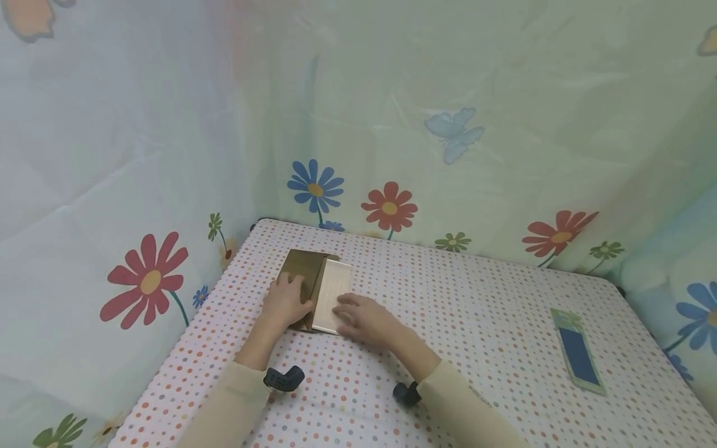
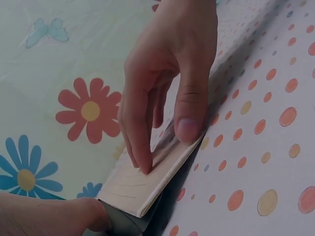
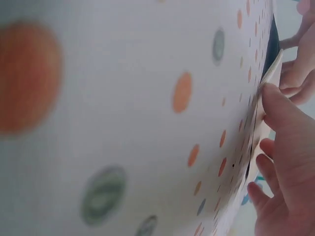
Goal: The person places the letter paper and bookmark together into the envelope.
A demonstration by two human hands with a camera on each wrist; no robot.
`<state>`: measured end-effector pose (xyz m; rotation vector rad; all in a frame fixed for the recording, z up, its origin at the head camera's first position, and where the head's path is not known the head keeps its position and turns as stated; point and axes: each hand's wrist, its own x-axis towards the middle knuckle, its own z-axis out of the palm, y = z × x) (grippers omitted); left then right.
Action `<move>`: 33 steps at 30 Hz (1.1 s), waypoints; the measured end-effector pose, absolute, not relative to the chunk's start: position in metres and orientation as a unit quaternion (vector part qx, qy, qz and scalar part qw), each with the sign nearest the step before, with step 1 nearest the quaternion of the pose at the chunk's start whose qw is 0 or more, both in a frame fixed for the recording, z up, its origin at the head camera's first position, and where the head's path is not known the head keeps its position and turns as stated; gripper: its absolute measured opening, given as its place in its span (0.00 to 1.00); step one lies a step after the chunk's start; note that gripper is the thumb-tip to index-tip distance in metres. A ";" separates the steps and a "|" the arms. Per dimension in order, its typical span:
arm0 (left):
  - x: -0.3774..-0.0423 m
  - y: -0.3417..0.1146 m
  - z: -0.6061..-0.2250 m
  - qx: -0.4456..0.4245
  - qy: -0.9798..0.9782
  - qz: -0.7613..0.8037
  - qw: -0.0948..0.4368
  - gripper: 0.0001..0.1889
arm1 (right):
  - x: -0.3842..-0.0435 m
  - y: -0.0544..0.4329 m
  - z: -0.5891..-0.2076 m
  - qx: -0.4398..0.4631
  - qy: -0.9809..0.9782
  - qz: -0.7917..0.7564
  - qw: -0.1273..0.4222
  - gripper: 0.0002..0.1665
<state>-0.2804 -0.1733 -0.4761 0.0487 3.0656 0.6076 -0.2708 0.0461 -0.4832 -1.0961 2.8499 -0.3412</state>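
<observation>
A glossy dark brown flat folder [image 1: 303, 264] lies at the left of the table, with a pale flat panel [image 1: 333, 287] marked by fine lines along its right side. My left hand [image 1: 284, 305] rests on the folder, fingers spread and thumb near the fold. My right hand [image 1: 366, 318] is at the panel's right edge. In the left wrist view, its fingertips touch the panel [image 2: 130, 189] and its thumb lies at the long edge. The right wrist view shows the right thumb [image 3: 278, 105] against the panel's edge, with the left hand [image 3: 301, 61] beyond.
A flat green packet [image 1: 577, 351] with a dark blue middle lies at the right of the dotted tablecloth [image 1: 459, 323]. Flower-printed curtains [image 1: 392, 93] stand along the table's back and sides. A dark wrist device [image 1: 284, 378] sits at the left cuff.
</observation>
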 end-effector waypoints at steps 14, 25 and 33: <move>-0.281 -0.175 -0.478 0.011 0.981 0.196 0.009 0.34 | -0.273 0.039 -0.485 -0.381 0.921 -0.064 0.044 0.30; -0.282 -0.174 -0.476 0.010 0.981 0.193 0.013 0.35 | -0.279 0.022 -0.485 -0.393 0.918 -0.046 0.035 0.30; -0.281 -0.175 -0.475 0.011 0.982 0.190 0.016 0.35 | -0.281 0.015 -0.487 -0.399 0.915 -0.057 0.021 0.30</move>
